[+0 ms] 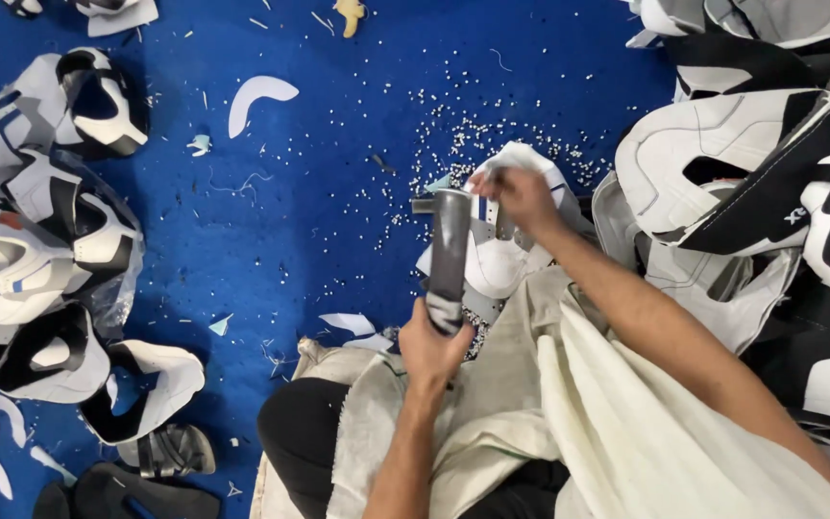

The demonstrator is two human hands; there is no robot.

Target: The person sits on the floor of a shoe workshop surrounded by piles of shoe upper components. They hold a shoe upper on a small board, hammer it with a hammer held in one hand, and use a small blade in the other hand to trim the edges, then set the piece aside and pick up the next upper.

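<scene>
My left hand [431,348] grips the lower end of a grey metal hammer-like tool [450,248] that stands upright, its head near the top. My right hand [521,197] pinches the edge of a white shoe upper piece [497,264] with blue and black trim, just right of the tool's head. The piece lies on the blue mat [319,192] in front of my lap. A cream cloth [617,423] covers my legs.
Piles of white and black shoe uppers lie at the left [40,240] and at the right [742,163]. Small white punched dots [453,144] and trimmings are scattered over the mat. A white curved cut-out [256,96] lies at the upper left.
</scene>
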